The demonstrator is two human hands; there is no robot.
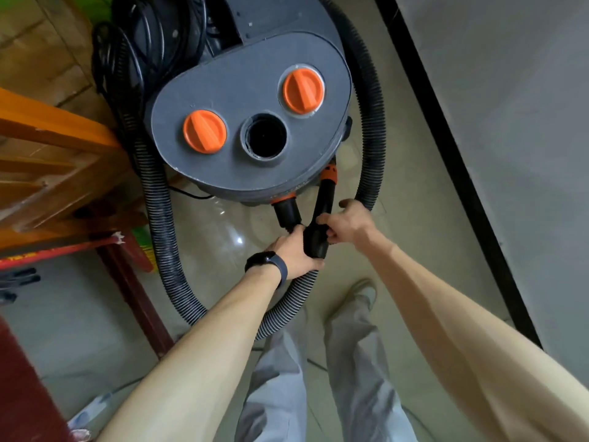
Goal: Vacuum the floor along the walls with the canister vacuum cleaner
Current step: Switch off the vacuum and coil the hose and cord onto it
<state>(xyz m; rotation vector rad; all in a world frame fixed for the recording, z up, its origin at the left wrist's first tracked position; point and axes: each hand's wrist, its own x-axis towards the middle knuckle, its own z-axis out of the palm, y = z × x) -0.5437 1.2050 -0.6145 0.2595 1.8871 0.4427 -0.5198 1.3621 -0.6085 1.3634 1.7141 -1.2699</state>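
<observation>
- Right hand (349,223): fingers (331,233) clenched around the black tube (323,199), thumb on its top side.
- Left hand (294,253): fingers wrapped round the ribbed hose (159,224) where it meets the tube's wide lower end, touching it. Black watch (266,261) on the wrist.
- Tube has an orange collar (330,175) and runs up under the vacuum's front edge.
- Hose loops on the floor (223,237) round both sides of the machine.
- Canister vacuum (255,100) stands on the floor just ahead of the hands, near the wall (510,90). Its grey lid carries two orange caps (204,131) and one open port (264,137).
- Coiled cable (153,33) behind it, wooden frame (54,148) on the left.
</observation>
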